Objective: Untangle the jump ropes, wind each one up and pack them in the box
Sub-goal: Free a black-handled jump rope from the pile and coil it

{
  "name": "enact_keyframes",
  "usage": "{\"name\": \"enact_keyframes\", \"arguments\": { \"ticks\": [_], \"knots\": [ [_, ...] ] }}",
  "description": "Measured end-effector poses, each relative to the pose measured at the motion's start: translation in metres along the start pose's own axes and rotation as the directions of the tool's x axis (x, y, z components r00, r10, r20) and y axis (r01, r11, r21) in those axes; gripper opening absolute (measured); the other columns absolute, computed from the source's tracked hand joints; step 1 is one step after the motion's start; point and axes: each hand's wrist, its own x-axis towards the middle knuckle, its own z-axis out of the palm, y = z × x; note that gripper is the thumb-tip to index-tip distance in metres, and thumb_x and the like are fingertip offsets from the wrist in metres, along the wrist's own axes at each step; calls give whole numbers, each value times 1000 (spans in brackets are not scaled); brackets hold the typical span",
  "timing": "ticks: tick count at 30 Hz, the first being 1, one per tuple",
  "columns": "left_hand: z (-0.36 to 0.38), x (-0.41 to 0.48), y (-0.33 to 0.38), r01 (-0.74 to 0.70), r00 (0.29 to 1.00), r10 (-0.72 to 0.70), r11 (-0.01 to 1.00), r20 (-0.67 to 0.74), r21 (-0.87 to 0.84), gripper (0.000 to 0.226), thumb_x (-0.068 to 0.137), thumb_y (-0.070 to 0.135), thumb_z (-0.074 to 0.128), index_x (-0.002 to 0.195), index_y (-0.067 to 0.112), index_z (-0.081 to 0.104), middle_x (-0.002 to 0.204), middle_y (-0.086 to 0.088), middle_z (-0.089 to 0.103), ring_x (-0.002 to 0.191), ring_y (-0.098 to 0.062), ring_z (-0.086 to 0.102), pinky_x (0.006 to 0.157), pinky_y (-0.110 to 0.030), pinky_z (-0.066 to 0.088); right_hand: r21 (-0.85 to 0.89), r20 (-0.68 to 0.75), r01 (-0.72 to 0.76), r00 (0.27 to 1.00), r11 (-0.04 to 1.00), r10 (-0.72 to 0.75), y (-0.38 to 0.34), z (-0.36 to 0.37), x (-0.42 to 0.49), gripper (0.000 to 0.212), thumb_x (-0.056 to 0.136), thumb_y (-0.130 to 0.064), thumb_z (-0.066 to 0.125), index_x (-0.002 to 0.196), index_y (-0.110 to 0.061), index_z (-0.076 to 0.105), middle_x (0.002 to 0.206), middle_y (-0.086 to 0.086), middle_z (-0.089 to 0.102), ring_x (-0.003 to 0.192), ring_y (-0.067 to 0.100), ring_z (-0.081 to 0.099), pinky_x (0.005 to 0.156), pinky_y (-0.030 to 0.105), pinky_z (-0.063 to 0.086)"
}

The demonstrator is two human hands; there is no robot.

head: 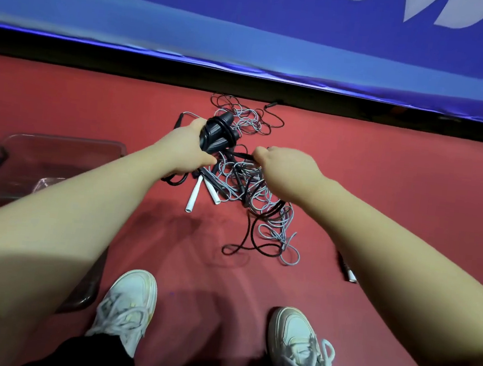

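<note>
1. One tangle [252, 184] of jump ropes lies on the red floor [383, 183].
2. Your left hand [185, 150], over the tangle's left edge, grips a wound black bundle [218, 134].
3. Your right hand [283, 169], over the tangle's middle, pinches a black cord [238, 155] leading to that bundle.
4. Left of the tangle sits the clear box [66, 138].
5. Beyond the tangle hangs a blue banner [251, 20]; your shoes [129, 305] stand on its near side.

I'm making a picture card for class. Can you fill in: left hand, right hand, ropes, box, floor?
Left hand: grips black handles wrapped with rope
Right hand: pinches a black rope
Rope pile: grey and black, tangled together
White handles: lying at the pile's edge
Box: clear, at left
Floor: red
</note>
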Motion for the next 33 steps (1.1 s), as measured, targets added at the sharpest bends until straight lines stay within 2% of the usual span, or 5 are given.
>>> {"name": "enact_keyframes", "arguments": {
  "ticks": [5, 12, 18, 25, 33],
  "knots": [
    [3, 6, -3, 26, 999, -23, 996, -29, 82, 69, 85, 23, 68, 141, 18, 29, 103, -12, 58, 80, -28, 54, 70, -34, 42, -243, 17, 98, 995, 965, -97, 2, -7, -3, 29, 91, -1, 34, 118, -3, 44, 111, 13, 57, 100, 31, 54, 65, 34, 29],
    [-4, 15, -10, 30, 996, -40, 992, -80, -119, 63, 82, 21, 72, 134, 16, 36, 100, -10, 57, 76, -26, 53, 70, -32, 43, 80, 145, -193, 973, 978, 180, 30, 26, 15, 24, 98, -9, 36, 119, -8, 47, 100, 13, 60, 77, 28, 47, 61, 33, 34],
    [8, 15, -21, 97, 995, -101, 968, 6, 232, 69, 84, 24, 69, 139, 11, 31, 120, -18, 57, 99, -35, 56, 83, -37, 44, -102, -117, 133, 983, 986, -145, 15, 9, 6, 25, 100, -28, 35, 110, -13, 52, 99, 8, 61, 89, 33, 58, 60, 32, 32],
    [14, -7, -7, -356, 860, 150, 861, 488, 362, 67, 82, 34, 72, 137, 20, 36, 95, 6, 54, 82, -15, 48, 63, -21, 30, -336, -326, 474, 752, 814, -573, 32, -21, 14, 24, 82, -33, 50, 76, -16, 66, 63, -2, 62, 58, 21, 61, 53, 22, 36],
    [11, -32, 18, -306, 689, 252, 951, 680, -42, 36, 81, 18, 74, 98, 33, 46, 54, 11, 52, 45, -7, 44, 45, -21, 38, -419, -487, 471, 605, 776, -630, 39, -15, 12, 11, 86, -13, 56, 87, -9, 66, 71, 6, 59, 62, 25, 56, 60, 30, 30]
  ]
}}
